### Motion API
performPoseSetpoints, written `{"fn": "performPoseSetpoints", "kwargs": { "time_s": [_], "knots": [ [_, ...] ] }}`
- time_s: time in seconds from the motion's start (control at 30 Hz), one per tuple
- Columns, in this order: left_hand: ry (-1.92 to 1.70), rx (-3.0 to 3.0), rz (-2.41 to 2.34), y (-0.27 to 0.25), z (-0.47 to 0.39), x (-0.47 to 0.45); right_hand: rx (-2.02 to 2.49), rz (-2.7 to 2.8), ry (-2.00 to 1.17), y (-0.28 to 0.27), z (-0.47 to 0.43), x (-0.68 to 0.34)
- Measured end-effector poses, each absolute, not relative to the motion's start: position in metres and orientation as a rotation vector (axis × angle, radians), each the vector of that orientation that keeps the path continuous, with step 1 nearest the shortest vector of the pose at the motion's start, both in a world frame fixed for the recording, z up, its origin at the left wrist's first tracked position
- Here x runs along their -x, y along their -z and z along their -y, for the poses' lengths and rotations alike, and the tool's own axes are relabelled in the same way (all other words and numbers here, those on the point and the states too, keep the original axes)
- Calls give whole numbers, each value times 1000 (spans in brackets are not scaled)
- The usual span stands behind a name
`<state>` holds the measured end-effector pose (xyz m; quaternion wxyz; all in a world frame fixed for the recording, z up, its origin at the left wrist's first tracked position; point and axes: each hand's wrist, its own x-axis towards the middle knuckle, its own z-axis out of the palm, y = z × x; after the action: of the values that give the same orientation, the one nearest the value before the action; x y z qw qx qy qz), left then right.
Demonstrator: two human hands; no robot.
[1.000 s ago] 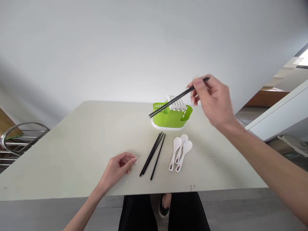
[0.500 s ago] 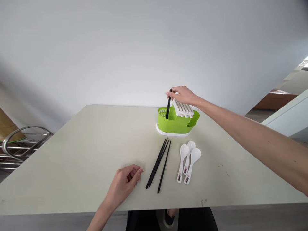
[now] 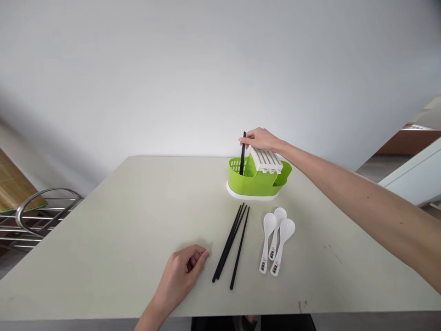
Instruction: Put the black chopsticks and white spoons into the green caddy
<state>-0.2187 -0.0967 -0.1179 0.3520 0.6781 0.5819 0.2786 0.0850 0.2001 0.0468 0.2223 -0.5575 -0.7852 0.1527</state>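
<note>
My right hand point(image 3: 259, 139) pinches the upper ends of black chopsticks point(image 3: 242, 158), which stand nearly upright inside the left compartment of a green utensil holder point(image 3: 253, 185). The holder has a white slotted top point(image 3: 267, 160) and a white base. My left hand point(image 3: 182, 273) rests on the table, fingers curled with the thumb against the index finger and nothing visible in them. Just right of it several loose black chopsticks point(image 3: 228, 246) lie flat, one a little apart from the others. Further right lie three white spoons point(image 3: 284, 232) with printed handles.
The pale table point(image 3: 113, 239) reaches back to a plain wall point(image 3: 193, 82). Beyond its left edge stands a metal rack point(image 3: 44, 216) with a wooden board point(image 3: 15, 181). A white panel point(image 3: 418, 170) is at the far right.
The view has shifted a little, so the tabletop things sit slightly lower and to the right. The chopsticks in my right hand are a bit more upright.
</note>
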Motion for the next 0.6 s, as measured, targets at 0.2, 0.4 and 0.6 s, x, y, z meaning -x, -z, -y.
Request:
{"fn": "performPoseSetpoints", "kwargs": {
  "time_s": [0.2,0.4,0.6],
  "knots": [
    [-738,-1788,-1510,114,98,218,1573,1970,-248,-60,-174,-97],
    [-707,-1856,-1577,110,99,212,1327,2011,-130,-79,-86,-112],
    [-499,-2033,-1738,105,97,186,954,2308,-53,-71,5,-122]
  ]
}}
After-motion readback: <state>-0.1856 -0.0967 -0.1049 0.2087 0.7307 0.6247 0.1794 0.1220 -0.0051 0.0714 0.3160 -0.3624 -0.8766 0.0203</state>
